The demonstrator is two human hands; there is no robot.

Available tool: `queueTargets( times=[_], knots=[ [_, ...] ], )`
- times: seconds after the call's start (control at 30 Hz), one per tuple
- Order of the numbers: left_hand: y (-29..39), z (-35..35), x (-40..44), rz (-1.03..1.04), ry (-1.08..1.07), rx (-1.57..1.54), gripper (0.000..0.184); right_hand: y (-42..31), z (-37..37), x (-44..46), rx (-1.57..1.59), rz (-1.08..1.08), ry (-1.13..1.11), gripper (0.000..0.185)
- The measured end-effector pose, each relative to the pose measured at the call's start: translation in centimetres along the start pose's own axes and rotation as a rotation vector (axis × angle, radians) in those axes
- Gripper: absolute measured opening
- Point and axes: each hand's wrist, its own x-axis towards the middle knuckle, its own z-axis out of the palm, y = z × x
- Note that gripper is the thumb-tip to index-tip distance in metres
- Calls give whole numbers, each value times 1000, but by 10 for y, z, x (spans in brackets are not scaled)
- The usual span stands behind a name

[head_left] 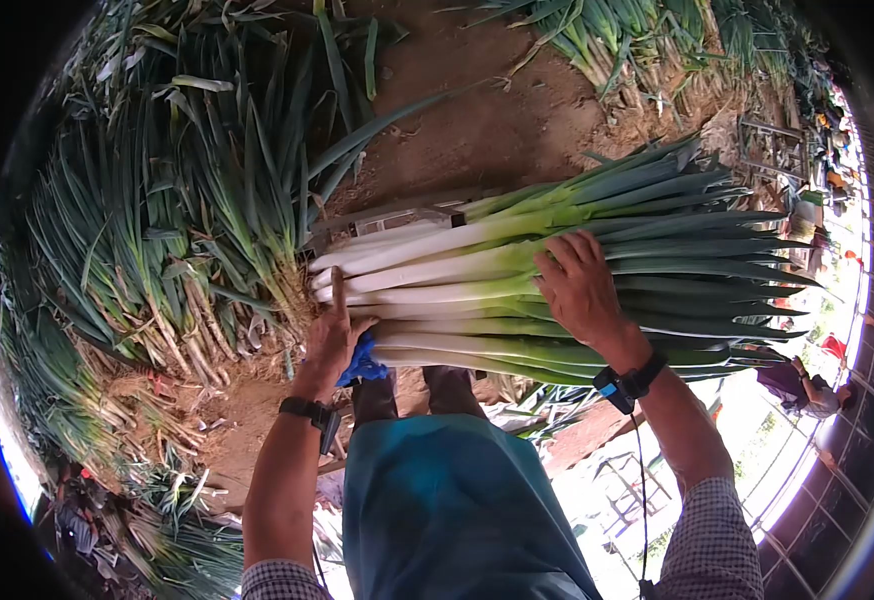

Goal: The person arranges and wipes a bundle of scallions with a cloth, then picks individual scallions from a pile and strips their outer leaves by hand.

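Observation:
A wide row of trimmed leeks (497, 285) lies side by side in front of me, white ends to the left and dark green leaves to the right. At the white ends is my left hand (334, 335), its index finger stretched along the tips and its thumb apart. Crumpled blue material (362, 362) shows beside that thumb; whether the hand touches it I cannot tell. My right hand (582, 290) rests on top of the leeks where pale green turns dark, fingers apart and slightly bent. Parts of a low frame (387, 218) show under the leeks.
Untrimmed leeks (157, 200) with rooty ends are heaped on the left, and more leeks (647, 50) lie at the upper right. Brown soil (467, 110) lies between them. A teal apron (457, 500) covers my front. Another person (807, 390) is at the far right.

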Motion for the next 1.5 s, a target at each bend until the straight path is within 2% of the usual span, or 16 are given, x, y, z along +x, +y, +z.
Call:
queueTargets(
  times=[0.1,0.2,0.3,0.37,0.4,0.5,0.53,0.63,0.73,0.83,0.93,1.07,1.23,1.3,1.4,1.5],
  knots=[
    [5,-3,0,-23,-36,72,114,6,19,-5,-60,13,-11,21],
    [2,1,-2,9,9,18,113,9,26,-6,-78,29,-13,15],
    [9,-11,-2,-33,-39,-51,112,4,17,-2,-72,37,-41,14],
    [14,-21,-5,-71,-82,-71,113,-6,5,1,-75,52,-15,23],
    [17,-23,-8,-73,-38,-68,95,-13,-1,-3,-86,71,0,25],
    [6,-6,-18,203,293,-10,62,-22,4,-19,-132,113,25,32],
    [23,-16,-21,231,343,-16,32,-23,6,-24,-150,118,28,34],
    [83,-38,-19,357,336,-99,28,-32,6,-28,-134,154,27,35],
    [143,-38,5,471,323,-135,35,-34,4,-29,-91,153,27,40],
    [179,-17,43,439,231,-7,33,-29,11,-38,-28,146,33,41],
    [191,-18,57,444,89,145,38,-22,9,-42,43,131,38,42],
    [192,-14,63,524,128,208,37,-16,-3,-42,93,103,5,43],
    [189,-37,75,567,-138,221,28,-1,-41,-34,223,44,-99,55],
    [177,-37,93,644,-204,187,23,2,-59,-19,205,34,-93,61],
    [176,-42,120,620,-372,240,23,18,-52,-1,83,-7,-140,66],
    [172,-44,129,857,-452,267,22,26,-26,3,-11,-55,-225,66]
  ],
)
